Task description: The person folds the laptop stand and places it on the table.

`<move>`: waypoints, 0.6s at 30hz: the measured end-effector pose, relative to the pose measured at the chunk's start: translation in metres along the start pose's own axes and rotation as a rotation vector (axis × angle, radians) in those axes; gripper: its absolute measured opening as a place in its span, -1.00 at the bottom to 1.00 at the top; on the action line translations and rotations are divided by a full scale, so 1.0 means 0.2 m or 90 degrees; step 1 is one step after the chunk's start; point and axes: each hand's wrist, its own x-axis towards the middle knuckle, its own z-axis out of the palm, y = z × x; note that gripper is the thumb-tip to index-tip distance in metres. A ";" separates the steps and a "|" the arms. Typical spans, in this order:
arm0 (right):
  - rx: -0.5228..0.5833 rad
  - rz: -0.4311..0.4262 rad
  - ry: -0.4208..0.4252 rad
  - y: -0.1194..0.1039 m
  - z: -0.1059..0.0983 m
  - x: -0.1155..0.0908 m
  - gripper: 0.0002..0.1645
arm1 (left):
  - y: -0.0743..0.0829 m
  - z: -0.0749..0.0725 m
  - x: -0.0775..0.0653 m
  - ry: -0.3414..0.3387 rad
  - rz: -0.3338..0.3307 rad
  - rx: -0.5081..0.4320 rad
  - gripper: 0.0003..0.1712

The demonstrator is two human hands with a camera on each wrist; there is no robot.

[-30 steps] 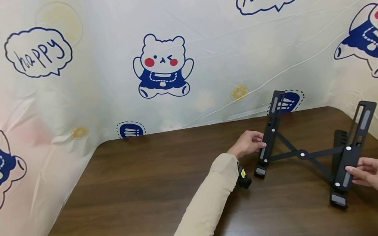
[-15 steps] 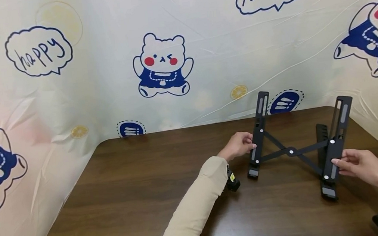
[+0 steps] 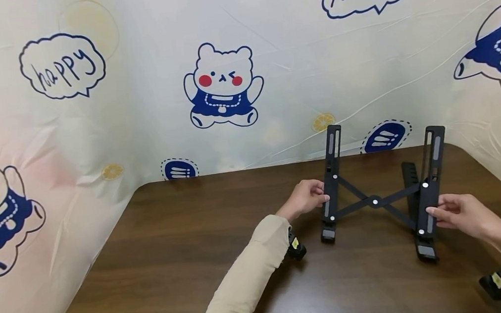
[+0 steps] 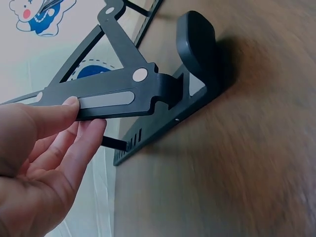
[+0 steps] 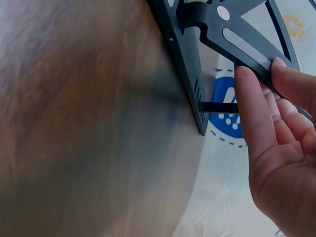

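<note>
A black folding laptop stand [image 3: 375, 202] stands unfolded on the right part of the table, its two arms joined by a crossed brace. My left hand [image 3: 306, 197] pinches the left arm by its outer edge, thumb on the grey pad strip [image 4: 106, 99] and fingers beneath. On the other side my right hand [image 3: 461, 212] pinches the right arm the same way, thumb on top and fingers below [image 5: 254, 101]. Each arm slopes up over a slotted base rail [image 4: 163, 118], linked by a thin support bar [image 5: 220, 107]. Front hooks with grey pads face me.
A dark wood-grain table [image 3: 175, 262] lies under everything. Behind it hangs a pale cloth [image 3: 289, 93] printed with cartoon bears, close to the table's back edge. Both wrists carry small black cameras [image 3: 296, 246].
Both hands have drawn the laptop stand leftward across the table, the right side also shifting a little away from me. The grips look the same; the head view has turned slightly left.
</note>
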 end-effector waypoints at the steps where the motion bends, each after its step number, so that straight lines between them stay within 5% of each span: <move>1: -0.001 -0.001 0.001 -0.01 0.00 0.00 -0.81 | 0.00 -0.01 -0.01 -0.001 0.002 0.005 -0.77; 18: 0.041 -0.032 -0.043 -0.15 0.13 0.12 -0.79 | -0.12 -0.19 -0.17 0.014 0.035 0.026 -0.77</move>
